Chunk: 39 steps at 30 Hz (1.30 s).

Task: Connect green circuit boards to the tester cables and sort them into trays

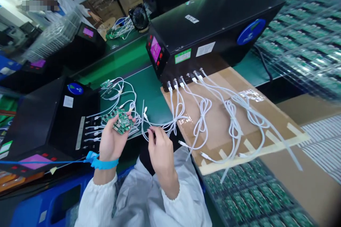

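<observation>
My left hand (113,142), with a blue strap at the wrist, holds green circuit boards (121,120) on its palm and fingers. To its right, my right hand (160,149) has thumb and index finger pinched at a white cable; whether the cable is between the fingertips is too small to tell. A white cable plug (145,110) stands just above those fingertips. White cables (129,103) lie tangled on the green table behind the boards. More bundled white cables (204,113) run from the large black box (213,21) over a cardboard sheet (218,127).
Another black box (45,117) with cables stands at the left. Trays of circuit boards (255,191) sit at the lower right, and stacked trays (306,35) at the upper right. A person (66,5) in white is at the upper left, beyond a small fan (139,17).
</observation>
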Available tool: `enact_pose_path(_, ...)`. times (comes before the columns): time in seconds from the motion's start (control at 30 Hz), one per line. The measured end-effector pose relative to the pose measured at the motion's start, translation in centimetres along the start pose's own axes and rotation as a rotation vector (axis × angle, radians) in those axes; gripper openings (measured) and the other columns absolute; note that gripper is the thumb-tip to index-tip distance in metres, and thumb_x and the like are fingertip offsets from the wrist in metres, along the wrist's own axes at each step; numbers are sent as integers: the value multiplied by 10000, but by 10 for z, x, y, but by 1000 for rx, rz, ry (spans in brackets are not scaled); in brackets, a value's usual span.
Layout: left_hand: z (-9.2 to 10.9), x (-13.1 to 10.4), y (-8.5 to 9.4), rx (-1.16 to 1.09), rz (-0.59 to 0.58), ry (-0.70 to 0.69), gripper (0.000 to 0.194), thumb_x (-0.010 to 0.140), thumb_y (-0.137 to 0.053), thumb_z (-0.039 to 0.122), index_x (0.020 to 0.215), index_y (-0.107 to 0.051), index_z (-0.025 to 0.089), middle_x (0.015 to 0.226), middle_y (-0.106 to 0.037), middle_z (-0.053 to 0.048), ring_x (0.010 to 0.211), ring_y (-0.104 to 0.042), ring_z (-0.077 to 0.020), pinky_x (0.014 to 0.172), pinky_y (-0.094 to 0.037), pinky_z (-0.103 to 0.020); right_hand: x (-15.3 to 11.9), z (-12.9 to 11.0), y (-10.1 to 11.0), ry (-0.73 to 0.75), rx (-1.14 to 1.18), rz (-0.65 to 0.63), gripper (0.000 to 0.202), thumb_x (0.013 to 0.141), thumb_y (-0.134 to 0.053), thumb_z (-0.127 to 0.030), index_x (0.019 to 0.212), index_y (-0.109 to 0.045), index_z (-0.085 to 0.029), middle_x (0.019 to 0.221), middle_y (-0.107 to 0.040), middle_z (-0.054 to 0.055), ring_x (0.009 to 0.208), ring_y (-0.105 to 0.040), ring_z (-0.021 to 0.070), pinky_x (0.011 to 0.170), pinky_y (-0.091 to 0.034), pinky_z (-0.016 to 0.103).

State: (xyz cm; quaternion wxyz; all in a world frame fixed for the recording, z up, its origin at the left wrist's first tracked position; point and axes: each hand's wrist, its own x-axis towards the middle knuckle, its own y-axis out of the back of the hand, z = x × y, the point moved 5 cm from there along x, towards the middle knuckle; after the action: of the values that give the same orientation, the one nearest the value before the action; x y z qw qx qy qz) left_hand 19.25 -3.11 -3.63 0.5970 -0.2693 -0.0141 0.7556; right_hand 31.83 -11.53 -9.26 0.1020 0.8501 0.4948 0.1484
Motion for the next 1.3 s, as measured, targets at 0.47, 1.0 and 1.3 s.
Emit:
enact_pose_path(0.47, -2, 20, 21, 64, -199, -29, 201, 941, -702, 261, 1054, -766, 108, 1200, -751, -156, 1193, -700, -292, 1088, -563, -462, 4, 1, -65, -113, -266, -100, 203, 1025, -499, -136, 1160, -650, -134, 1092, -734, 134, 959, -732, 257, 789, -540, 333)
enact_pose_path(1.0, -5, 37, 29, 53, -186, 76, 295, 876, -775, 285, 1113, -747, 112, 1152, -766, -153, 1147, -719, -294, 1008, -604, -420, 1, 13, -61, -278, 272, -46, 388, 1036, -410, -429, 1192, -602, -130, 1005, -689, 120, 402, -557, 97, 369, -443, 252)
enact_pose_path(1.3, -12, 31, 29, 102, -261, 118, 424, 821, -838, 381, 1158, -737, 145, 1146, -769, -141, 1063, -747, -282, 918, -626, -373, 7, 19, -59, -85, 0, 142, 366, 1059, -392, -327, 1202, -685, -160, 1102, -707, 161, 710, -702, 200, 660, -586, 334)
